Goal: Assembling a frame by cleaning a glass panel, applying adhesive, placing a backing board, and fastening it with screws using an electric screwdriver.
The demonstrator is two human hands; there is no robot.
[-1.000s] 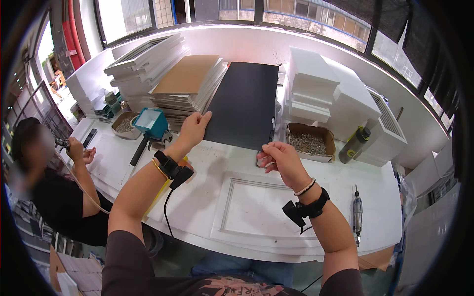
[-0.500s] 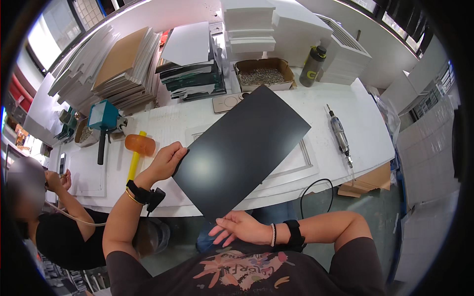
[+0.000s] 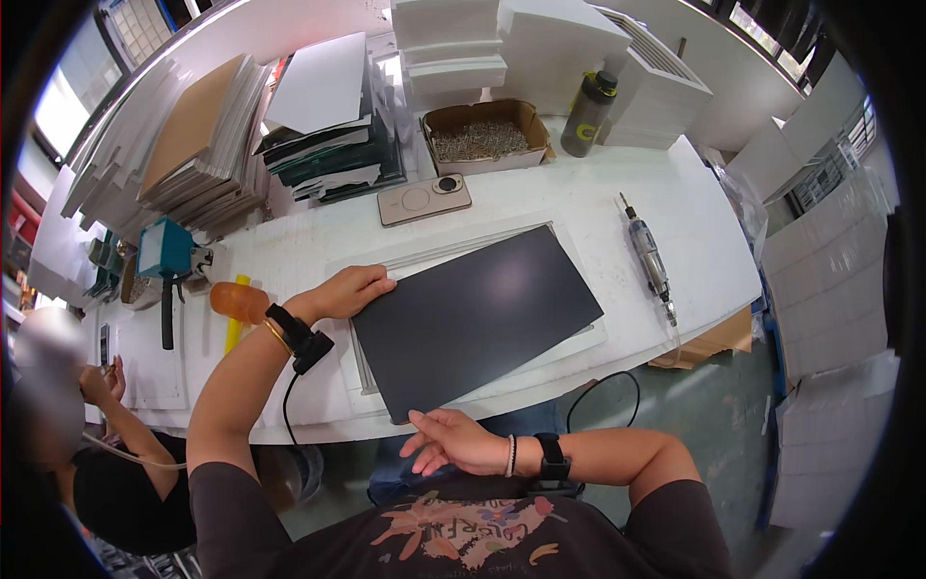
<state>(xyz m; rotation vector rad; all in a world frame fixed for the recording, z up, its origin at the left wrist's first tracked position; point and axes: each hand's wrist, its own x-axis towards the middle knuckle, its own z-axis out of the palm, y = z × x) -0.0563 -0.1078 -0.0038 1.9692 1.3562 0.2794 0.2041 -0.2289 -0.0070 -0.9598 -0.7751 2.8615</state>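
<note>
Between my hands is a flat dark grey panel [image 3: 482, 318], tilted slightly over a light rectangular frame [image 3: 362, 372] on the white table. My left hand [image 3: 349, 291] grips the panel's upper left edge, with the thumb side along it. At the near corner my right hand [image 3: 451, 442] pinches the panel between thumb and index finger, its other fingers loosely spread below. The panel hides most of the frame; strips of it show along the left and far sides.
An electric screwdriver [image 3: 649, 259] lies at right. Beyond the frame are a phone [image 3: 424, 200], a cardboard box of screws [image 3: 485, 140] and a bottle [image 3: 588, 114]. A mallet [image 3: 238, 303] and a teal tool [image 3: 166, 249] lie left, beside a co-worker's hand [image 3: 99, 383].
The panel has turned and come down toward the frame, its far end dropping nearer and uncovering the phone. My left hand moved slightly right and up with it; the whole view shifted a little.
</note>
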